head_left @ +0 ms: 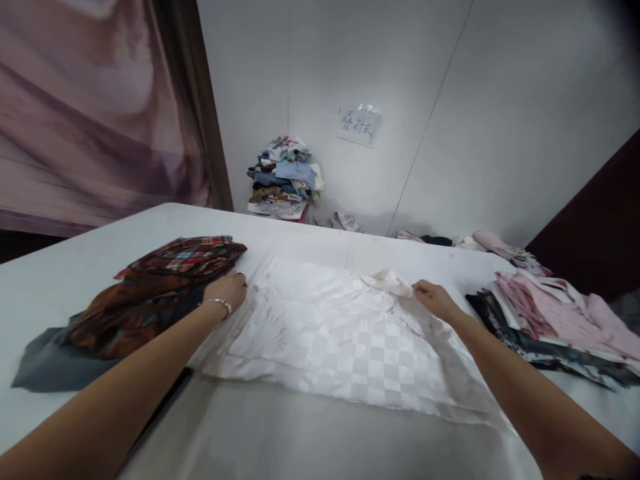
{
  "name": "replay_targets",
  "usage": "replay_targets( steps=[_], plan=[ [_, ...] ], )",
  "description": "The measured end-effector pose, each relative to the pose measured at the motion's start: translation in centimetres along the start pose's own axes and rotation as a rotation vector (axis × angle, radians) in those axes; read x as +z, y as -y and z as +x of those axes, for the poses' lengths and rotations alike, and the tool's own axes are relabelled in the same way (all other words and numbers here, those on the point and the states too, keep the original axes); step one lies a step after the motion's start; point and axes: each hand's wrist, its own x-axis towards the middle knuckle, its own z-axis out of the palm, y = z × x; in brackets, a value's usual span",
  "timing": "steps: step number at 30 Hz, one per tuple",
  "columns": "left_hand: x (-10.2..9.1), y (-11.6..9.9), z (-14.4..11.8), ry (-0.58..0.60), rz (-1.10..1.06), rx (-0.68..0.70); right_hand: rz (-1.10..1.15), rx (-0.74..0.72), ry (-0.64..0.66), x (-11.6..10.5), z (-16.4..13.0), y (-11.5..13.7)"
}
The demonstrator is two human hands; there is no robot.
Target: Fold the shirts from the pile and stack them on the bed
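A white shirt (pixel 345 333) with a checkered weave lies spread on the table, its collar (pixel 390 282) toward the far right. My left hand (pixel 227 291), with a bracelet at the wrist, is closed on the shirt's left edge; the fingertips are partly hidden. At the collar end, my right hand (pixel 434 298) pinches the fabric beside the collar. Wrinkles run across the shirt's left half, while the checkered part lies flatter. A brown patterned garment (pixel 135 313) in a pile lies close to my left hand.
A red plaid garment (pixel 195 253) tops the left pile, with a grey one (pixel 55 360) below. Folded clothes with a pink shirt (pixel 575 310) on top lie at right. Beyond the white table (pixel 150 227) stand a clothes stack (pixel 287 173) and a wall with a paper sign (pixel 360 125).
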Motion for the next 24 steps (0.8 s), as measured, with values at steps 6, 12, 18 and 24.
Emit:
replay_targets(
  steps=[6, 12, 18, 24],
  plan=[
    [1.9, -2.7, -1.1, -0.176, -0.208, 0.298, 0.080, 0.122, -0.095, 0.0, 1.5, 1.8],
    [5.4, -5.8, -1.5, -0.020, -0.126, 0.288, -0.166, 0.249, 0.043, 3.0, 7.9, 4.6],
    [6.0, -5.6, -2.4, -0.026, -0.091, 0.174, -0.217, 0.319, 0.056, 6.5, 10.1, 5.9],
    [5.7, -5.9, -2.5, -0.037, -0.102, 0.175, -0.098, 0.369, -0.359, 1.3, 10.6, 3.8]
  ],
)
